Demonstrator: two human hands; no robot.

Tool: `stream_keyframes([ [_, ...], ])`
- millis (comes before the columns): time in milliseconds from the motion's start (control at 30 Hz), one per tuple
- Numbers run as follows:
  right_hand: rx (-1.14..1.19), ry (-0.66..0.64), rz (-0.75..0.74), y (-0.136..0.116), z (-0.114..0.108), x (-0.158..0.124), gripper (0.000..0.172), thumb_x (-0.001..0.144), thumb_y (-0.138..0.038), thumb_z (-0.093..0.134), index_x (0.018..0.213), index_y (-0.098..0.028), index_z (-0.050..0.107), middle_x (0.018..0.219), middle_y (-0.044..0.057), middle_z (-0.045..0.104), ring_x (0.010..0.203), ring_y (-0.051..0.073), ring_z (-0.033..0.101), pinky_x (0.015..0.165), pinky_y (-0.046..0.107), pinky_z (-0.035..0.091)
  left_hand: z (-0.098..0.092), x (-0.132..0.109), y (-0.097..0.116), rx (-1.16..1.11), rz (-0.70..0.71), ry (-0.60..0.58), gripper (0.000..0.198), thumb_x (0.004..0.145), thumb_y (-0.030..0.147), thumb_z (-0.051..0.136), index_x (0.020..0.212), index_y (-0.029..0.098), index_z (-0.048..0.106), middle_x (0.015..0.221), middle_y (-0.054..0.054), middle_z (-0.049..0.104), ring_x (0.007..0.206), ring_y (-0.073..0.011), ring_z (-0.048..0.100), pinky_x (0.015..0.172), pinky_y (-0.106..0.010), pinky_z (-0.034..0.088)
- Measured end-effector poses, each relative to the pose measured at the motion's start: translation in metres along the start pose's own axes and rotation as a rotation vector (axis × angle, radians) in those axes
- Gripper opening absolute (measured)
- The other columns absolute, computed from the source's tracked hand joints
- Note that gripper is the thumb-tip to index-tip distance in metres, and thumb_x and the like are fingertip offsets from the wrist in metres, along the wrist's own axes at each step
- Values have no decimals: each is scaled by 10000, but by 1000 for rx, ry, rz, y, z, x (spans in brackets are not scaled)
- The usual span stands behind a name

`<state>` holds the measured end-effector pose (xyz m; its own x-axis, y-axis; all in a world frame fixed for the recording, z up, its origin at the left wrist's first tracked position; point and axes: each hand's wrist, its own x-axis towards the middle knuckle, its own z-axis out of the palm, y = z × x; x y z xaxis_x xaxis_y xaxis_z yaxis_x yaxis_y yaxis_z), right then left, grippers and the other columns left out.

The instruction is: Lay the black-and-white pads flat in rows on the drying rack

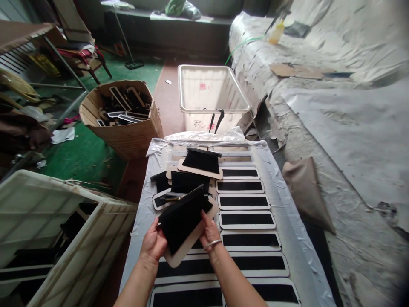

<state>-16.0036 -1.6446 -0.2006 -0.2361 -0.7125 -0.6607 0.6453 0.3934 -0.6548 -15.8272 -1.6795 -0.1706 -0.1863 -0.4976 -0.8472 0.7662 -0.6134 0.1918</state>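
Observation:
Between both hands, tilted above the table, is a black fabric panel with a cream border [183,224]. My left hand [154,242] grips its lower left edge with the thumb on top. My right hand [209,232], with a bracelet at the wrist, grips its right edge. Beyond it lies a loose pile of similar black panels [201,161], and a thin metallic tool [174,197] that I cannot name. To the right, flat cream-rimmed black strips [244,201] lie in a row down the covered table [140,238]. More strips lie under my forearms.
A cardboard box [128,138] full of similar pieces stands at the left. An open white plastic bin [214,121] stands past the table. Another white bin [105,230] holding black pieces is at near left. A stained, covered bench [345,140] runs along the right, with a yellow bottle [276,33].

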Motion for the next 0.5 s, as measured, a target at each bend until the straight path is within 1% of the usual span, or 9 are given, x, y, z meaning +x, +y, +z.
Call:
stream_keyframes([
  [67,154,-90,163,0,-7,-10,441,675,-408,706,1037,-201,564,982,57,704,1006,262,636,951,455,470,-11,3,-7,32,-83,38,332,969,284,330,976,69,582,778,-103,687,769,-188,673,832,-345,545],
  [100,205,-150,205,-3,-13,-14,405,662,-392,715,996,-199,591,935,43,716,972,254,649,952,446,469,-14,5,-9,59,-124,57,322,969,275,334,962,65,578,753,-96,683,742,-179,673,793,-325,556],
  [167,256,-294,240,-12,-27,-20,411,635,-405,720,977,-196,626,907,26,725,911,238,666,952,436,464,-17,6,-13,109,-191,88,288,965,237,352,919,52,568,705,-85,669,670,-156,665,708,-274,566],
  [267,136,-526,298,-25,-38,-36,462,587,-410,724,967,-156,663,897,55,723,858,234,669,919,428,471,-21,0,-29,140,-182,115,228,944,181,396,862,46,560,676,-81,656,591,-126,641,599,-206,546],
  [333,-35,-631,296,-30,-32,-53,455,596,-353,712,992,-135,663,906,73,713,869,236,659,922,427,461,-27,-8,-47,152,-110,82,161,920,159,446,877,64,568,728,-74,664,633,-120,644,603,-187,536],
  [367,-155,-672,251,-32,-26,-63,454,621,-320,691,1034,-136,651,929,78,703,890,237,649,928,428,455,-32,-11,-55,151,-59,57,129,909,150,465,900,81,574,779,-67,670,680,-118,649,638,-186,537],
  [400,-310,-714,164,-33,-18,-73,474,642,-280,664,1095,-145,626,964,80,690,922,239,634,935,430,448,-38,-14,-62,149,-24,30,114,903,163,483,928,106,578,829,-58,672,731,-120,651,686,-196,538],
  [433,-498,-754,37,-34,-11,-82,536,649,-238,636,1176,-156,580,1018,86,666,968,243,610,945,430,439,-44,-15,-65,147,-11,-2,121,900,203,501,953,131,582,870,-50,671,777,-129,650,736,-219,538],
  [500,-932,-833,-268,-38,3,-94,729,610,-206,619,1318,-168,450,1139,116,591,1036,263,549,949,439,427,-56,-15,-62,154,-63,-99,232,896,361,509,1012,175,585,941,-48,663,880,-166,641,840,-286,519],
])
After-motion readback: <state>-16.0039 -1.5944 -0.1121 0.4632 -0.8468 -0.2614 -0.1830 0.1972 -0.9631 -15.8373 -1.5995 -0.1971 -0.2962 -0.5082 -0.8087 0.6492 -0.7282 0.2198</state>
